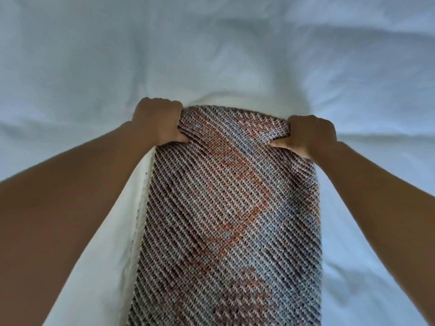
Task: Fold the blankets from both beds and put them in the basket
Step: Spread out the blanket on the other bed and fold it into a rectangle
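My left hand and right hand each grip a far corner of the woven blanket, folded into a long strip from six o'clock toward twelve across the white bed.

i see a knitted blanket in diagonal grey, white and orange ribbing lying as a long narrow strip across the white bed sheet. the left hand grips its far left corner, fingers curled into the knit, and the right hand grips the far right corner. a cream layer shows along the strip's left edge, possibly the blanket's underside.
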{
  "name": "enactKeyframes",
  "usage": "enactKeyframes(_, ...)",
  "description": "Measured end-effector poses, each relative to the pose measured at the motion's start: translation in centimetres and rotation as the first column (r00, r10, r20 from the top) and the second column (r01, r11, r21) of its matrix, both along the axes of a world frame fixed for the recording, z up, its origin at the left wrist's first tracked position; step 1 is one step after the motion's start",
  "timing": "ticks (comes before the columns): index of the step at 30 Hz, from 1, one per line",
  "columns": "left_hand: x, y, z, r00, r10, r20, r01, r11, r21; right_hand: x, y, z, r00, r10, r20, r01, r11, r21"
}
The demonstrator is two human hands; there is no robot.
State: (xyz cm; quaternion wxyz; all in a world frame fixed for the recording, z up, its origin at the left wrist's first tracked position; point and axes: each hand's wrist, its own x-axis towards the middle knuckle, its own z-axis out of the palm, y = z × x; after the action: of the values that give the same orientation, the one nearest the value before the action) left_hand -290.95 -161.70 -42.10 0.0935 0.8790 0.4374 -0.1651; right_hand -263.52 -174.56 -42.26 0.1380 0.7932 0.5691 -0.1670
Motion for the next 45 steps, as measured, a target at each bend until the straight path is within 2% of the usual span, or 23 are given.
enactKeyframes(3,-1.2,-2.2,1.8,0.994,0.028,0.106,-0.045,0.985,0.169,-1.4,-2.8,2.3,0.993,0.002,0.121,-0.026,0.978,0.205)
enactKeyframes(8,-3.6,-5.5,6.3,0.963,-0.022,0.268,-0.066,0.946,0.316,-2.8,-7.6,7.0,0.986,0.049,0.160,-0.114,0.898,0.425)
enactKeyframes(12,-6.3,-9.8,10.7,0.921,-0.070,0.383,-0.088,0.921,0.378,-4.7,-12.0,11.0,0.976,0.101,0.193,-0.192,0.816,0.545)
enactKeyframes(16,-8.9,-15.5,14.6,0.907,-0.057,0.416,-0.120,0.914,0.387,-7.6,-17.8,14.3,0.969,0.142,0.203,-0.240,0.740,0.629)
enactKeyframes(21,-12.3,-24.0,16.4,0.908,-0.093,0.408,-0.096,0.902,0.420,-9.9,-26.1,15.1,0.957,0.206,0.205,-0.290,0.713,0.639)
enactKeyframes(24,-14.4,-29.6,15.7,0.932,-0.180,0.314,-0.004,0.862,0.508,-11.6,-31.1,14.7,0.950,0.255,0.182,-0.312,0.721,0.618)
enactKeyframes(29,-17.9,-38.8,10.4,0.990,-0.049,0.135,-0.019,0.885,0.465,-15.0,-37.3,11.1,0.933,0.326,0.152,-0.358,0.804,0.474)
enactKeyframes(33,-19.1,-43.6,5.1,0.999,-0.046,0.011,0.037,0.896,0.442,-16.8,-39.7,6.5,0.926,0.345,0.150,-0.376,0.827,0.417)
enactKeyframes(35,-19.3,-44.9,3.4,0.998,0.039,-0.050,-0.020,0.943,0.331,-17.4,-41.3,4.3,0.936,0.327,0.131,-0.352,0.863,0.363)
enactKeyframes(38,-19.1,-46.0,1.1,0.975,0.136,-0.178,-0.113,0.984,0.137,-18.1,-42.8,1.9,0.964,0.263,0.032,-0.264,0.944,0.198)
enactKeyframes(40,-18.5,-46.1,1.2,0.971,0.196,-0.137,-0.180,0.976,0.119,-18.2,-42.5,1.7,0.979,0.206,-0.011,-0.205,0.977,0.062)
enactKeyframes(41,-17.9,-45.8,1.5,0.972,0.228,-0.062,-0.218,0.967,0.131,-18.2,-41.8,1.8,0.984,0.178,-0.025,-0.177,0.982,0.062)
enactKeyframes(45,-14.7,-43.2,3.1,0.942,0.231,0.242,-0.269,0.953,0.140,-18.7,-38.3,3.5,0.975,0.116,-0.188,-0.047,0.940,0.338)
